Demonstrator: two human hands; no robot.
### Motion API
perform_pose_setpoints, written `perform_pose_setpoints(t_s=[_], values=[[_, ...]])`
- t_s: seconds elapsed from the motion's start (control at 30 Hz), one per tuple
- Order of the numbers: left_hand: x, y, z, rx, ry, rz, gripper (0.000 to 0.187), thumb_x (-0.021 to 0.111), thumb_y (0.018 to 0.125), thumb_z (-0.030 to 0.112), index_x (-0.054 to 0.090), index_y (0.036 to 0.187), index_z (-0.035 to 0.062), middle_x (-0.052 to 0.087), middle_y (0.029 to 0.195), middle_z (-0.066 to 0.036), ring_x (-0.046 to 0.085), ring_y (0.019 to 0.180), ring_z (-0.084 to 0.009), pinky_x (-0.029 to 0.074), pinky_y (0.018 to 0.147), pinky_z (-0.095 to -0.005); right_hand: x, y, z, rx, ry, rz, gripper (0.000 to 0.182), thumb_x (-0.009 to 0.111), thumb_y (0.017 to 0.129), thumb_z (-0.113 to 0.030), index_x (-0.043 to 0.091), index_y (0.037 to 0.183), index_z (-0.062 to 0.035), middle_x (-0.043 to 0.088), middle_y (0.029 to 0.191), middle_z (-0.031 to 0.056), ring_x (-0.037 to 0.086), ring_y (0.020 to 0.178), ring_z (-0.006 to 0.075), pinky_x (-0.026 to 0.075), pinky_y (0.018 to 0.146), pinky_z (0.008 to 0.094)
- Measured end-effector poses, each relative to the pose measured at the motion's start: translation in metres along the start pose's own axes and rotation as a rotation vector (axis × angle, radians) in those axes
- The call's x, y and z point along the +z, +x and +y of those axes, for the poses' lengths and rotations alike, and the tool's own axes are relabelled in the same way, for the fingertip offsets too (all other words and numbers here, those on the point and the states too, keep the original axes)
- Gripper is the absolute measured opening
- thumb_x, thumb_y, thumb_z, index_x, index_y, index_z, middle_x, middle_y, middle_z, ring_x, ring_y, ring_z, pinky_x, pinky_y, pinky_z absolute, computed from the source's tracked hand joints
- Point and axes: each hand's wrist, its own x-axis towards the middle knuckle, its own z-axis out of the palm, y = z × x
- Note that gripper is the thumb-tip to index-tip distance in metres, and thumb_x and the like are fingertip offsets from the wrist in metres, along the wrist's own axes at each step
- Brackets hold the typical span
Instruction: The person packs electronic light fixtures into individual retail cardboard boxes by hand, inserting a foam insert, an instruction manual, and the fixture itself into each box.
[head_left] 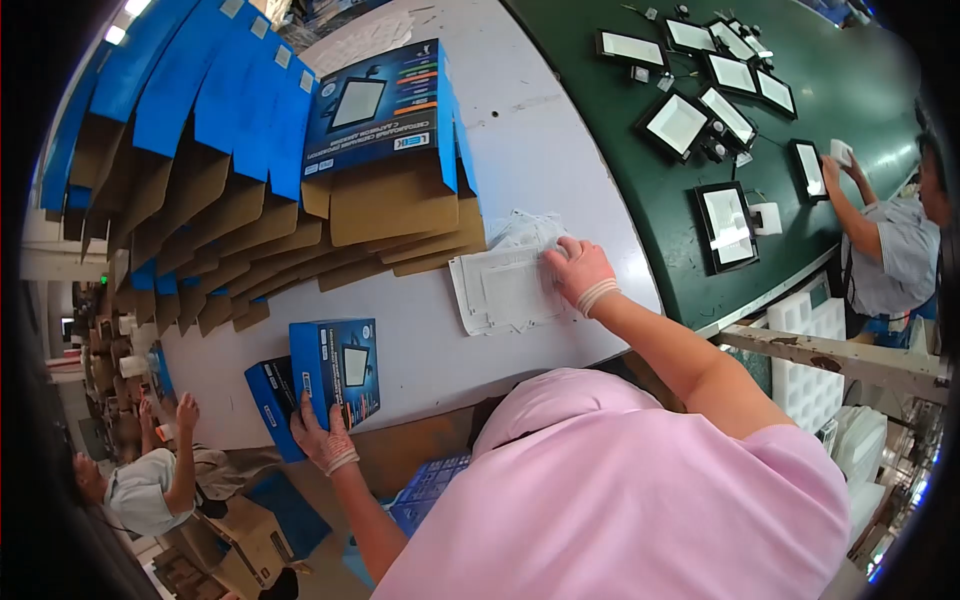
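Note:
My left hand (323,442), in a thin glove, grips the lower end of a small blue printed box (345,368) near the table's front edge. Another blue box (270,400) lies against it on the left. My right hand (584,273), gloved as well, rests on a stack of printed paper sheets (495,290), its bent fingers pinching at the upper right of the pile. Whether a single sheet is lifted cannot be made out. Beyond the sheets lie large blue cartons (370,120) with open brown flaps, overlapping in a row.
On the right, a green table (620,160) carries several floodlights (675,125). A person (890,250) there handles one of the lights. Another person (150,490) is at the lower left, near an open cardboard box (245,540). White foam trays (805,385) stand beneath a metal rail (840,355).

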Motion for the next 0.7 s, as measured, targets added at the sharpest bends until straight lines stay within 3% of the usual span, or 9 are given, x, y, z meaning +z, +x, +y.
perform_pose_setpoints(t_s=[0.1, 0.2, 0.37, 0.5, 0.6, 0.7], values=[[-0.01, -0.005, 0.028, 0.019, 0.173, 0.068, 0.054, 0.072, 0.078, 0.026, 0.057, 0.129, 0.0162, 0.049, 0.127, -0.019, 0.045, 0.119, -0.0376, 0.041, 0.1, -0.0461, 0.006, -0.002, 0.0, -0.039, -0.036, -0.075, 0.036, 0.07, 0.075, -0.021, 0.062, 0.109, -0.0149, 0.059, 0.118, 0.0099, 0.056, 0.106, 0.0296, 0.048, 0.09, 0.0402], [-0.015, -0.002, 0.058, 0.23, 0.144, 0.24, 0.051, 0.073, 0.076, 0.019, 0.059, 0.125, 0.0119, 0.049, 0.128, -0.017, 0.045, 0.119, -0.0354, 0.04, 0.102, -0.0442, 0.009, 0.0, 0.001, -0.067, -0.042, -0.094, 0.024, 0.066, 0.077, -0.019, 0.066, 0.1, -0.0125, 0.062, 0.111, 0.0101, 0.058, 0.103, 0.0286, 0.049, 0.087, 0.0394], [0.004, -0.007, 0.159, 0.496, -0.234, -0.018, 0.043, 0.072, 0.072, 0.012, 0.066, 0.114, 0.0107, 0.052, 0.125, -0.012, 0.048, 0.116, -0.032, 0.04, 0.101, -0.0437, -0.007, -0.01, -0.013, -0.031, -0.078, -0.154, 0.02, 0.06, 0.079, -0.012, 0.069, 0.096, -0.0075, 0.063, 0.111, 0.0109, 0.06, 0.103, 0.027, 0.049, 0.086, 0.0379], [0.055, -0.011, 0.214, 0.646, -0.382, -0.196, 0.038, 0.072, 0.074, 0.017, 0.067, 0.112, 0.0122, 0.055, 0.121, -0.01, 0.05, 0.114, -0.0329, 0.041, 0.101, -0.0429, -0.002, -0.019, -0.016, -0.071, -0.098, -0.224, 0.02, 0.061, 0.079, -0.014, 0.069, 0.096, -0.0068, 0.065, 0.106, 0.0112, 0.061, 0.101, 0.0269, 0.05, 0.085, 0.0379], [0.083, -0.005, 0.247, 0.706, -0.361, -0.361, 0.043, 0.072, 0.074, 0.019, 0.065, 0.116, 0.0118, 0.057, 0.122, -0.011, 0.051, 0.117, -0.0303, 0.041, 0.102, -0.0401, 0.001, -0.013, -0.013, -0.125, -0.104, -0.223, 0.018, 0.061, 0.079, -0.017, 0.068, 0.091, -0.0068, 0.066, 0.099, 0.0111, 0.062, 0.096, 0.0272, 0.05, 0.082, 0.0391], [0.091, 0.008, 0.283, 0.868, -0.278, -0.381, 0.047, 0.07, 0.077, 0.031, 0.062, 0.119, 0.0109, 0.057, 0.123, -0.01, 0.05, 0.117, -0.0291, 0.041, 0.102, -0.0402, -0.011, -0.014, -0.011, -0.155, -0.073, -0.175, 0.018, 0.063, 0.076, -0.02, 0.068, 0.087, -0.0076, 0.066, 0.094, 0.011, 0.062, 0.094, 0.0277, 0.05, 0.08, 0.0395]])
